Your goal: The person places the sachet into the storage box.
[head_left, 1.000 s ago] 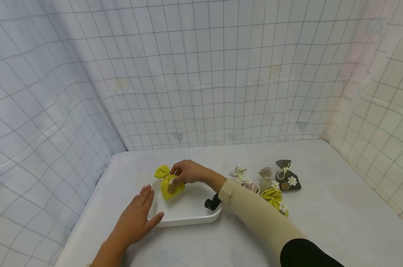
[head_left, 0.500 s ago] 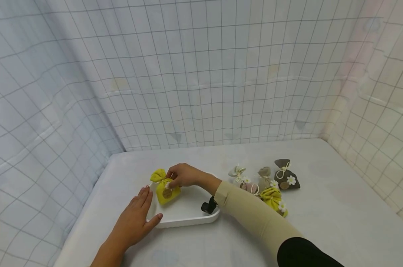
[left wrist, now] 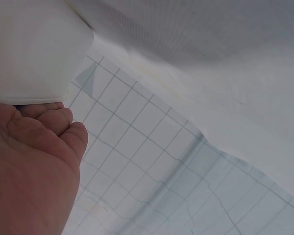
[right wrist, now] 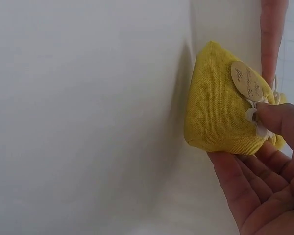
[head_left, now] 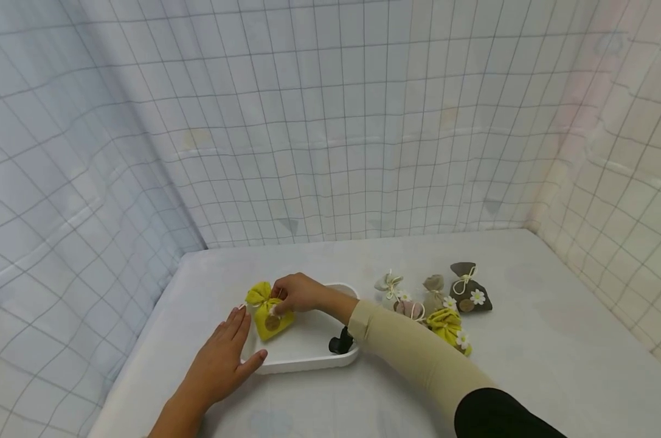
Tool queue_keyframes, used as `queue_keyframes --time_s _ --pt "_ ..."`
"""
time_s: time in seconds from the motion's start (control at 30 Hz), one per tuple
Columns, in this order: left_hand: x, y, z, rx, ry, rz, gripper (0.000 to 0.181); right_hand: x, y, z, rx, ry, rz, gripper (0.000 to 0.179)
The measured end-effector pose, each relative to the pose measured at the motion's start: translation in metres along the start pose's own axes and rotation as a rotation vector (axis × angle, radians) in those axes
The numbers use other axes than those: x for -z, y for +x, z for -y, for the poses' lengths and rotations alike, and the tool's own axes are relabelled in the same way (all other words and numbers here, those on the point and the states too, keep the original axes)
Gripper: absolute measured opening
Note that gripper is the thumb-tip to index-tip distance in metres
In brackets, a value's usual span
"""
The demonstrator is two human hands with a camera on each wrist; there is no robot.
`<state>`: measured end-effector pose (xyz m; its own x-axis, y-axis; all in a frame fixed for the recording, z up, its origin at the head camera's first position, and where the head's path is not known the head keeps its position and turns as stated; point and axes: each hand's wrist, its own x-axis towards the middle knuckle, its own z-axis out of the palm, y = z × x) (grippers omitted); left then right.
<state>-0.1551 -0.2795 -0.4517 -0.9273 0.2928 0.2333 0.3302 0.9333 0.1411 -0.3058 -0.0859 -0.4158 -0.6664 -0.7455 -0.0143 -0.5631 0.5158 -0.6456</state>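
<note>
One yellow pouch (head_left: 263, 317), pinched in right hand's grip (head_left: 298, 293), left hand (head_left: 224, 359) outstretched at tray's edge (head_left: 308, 365), tray floor (head_left: 304, 337) spreading rightward

Pale grid-lined sheets (head_left: 330, 134) hang wrinkled around three sides of a white table (head_left: 554, 353).

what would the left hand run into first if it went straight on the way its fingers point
Most likely the yellow pouch held by the right hand: in the head view, the left hand points toward its gathered top. Depth is unclear, so it might pass just beside it.
</note>
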Motion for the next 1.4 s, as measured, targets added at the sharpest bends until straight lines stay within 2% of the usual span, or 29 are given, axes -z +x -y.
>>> queue_keyframes --time_s 0.37,0.63,0.77,1.07,1.23,1.4 --pt "0.0 0.0 -0.001 -0.006 0.005 -0.006 0.084 -0.005 0.001 0.003 -0.004 -0.032 -0.02 0.02" --pt "-0.001 0.0 -0.001 0.001 -0.003 0.002 0.084 -0.003 -0.001 0.002 -0.042 0.01 0.022 0.022" --pt "-0.001 -0.001 0.0 0.001 0.004 -0.005 0.084 -0.001 -0.001 0.003 -0.036 0.012 0.002 0.02" --pt "-0.001 0.0 0.0 0.001 0.009 0.003 0.084 0.016 -0.013 0.007 -0.058 0.1 -0.043 0.022" --pt "0.001 0.001 -0.001 0.013 0.019 0.015 0.084 0.035 -0.024 0.006 -0.054 0.144 -0.077 0.031" --pt "0.002 0.002 -0.002 0.019 0.022 0.021 0.085 0.054 -0.041 0.001 -0.041 0.199 -0.131 0.028"
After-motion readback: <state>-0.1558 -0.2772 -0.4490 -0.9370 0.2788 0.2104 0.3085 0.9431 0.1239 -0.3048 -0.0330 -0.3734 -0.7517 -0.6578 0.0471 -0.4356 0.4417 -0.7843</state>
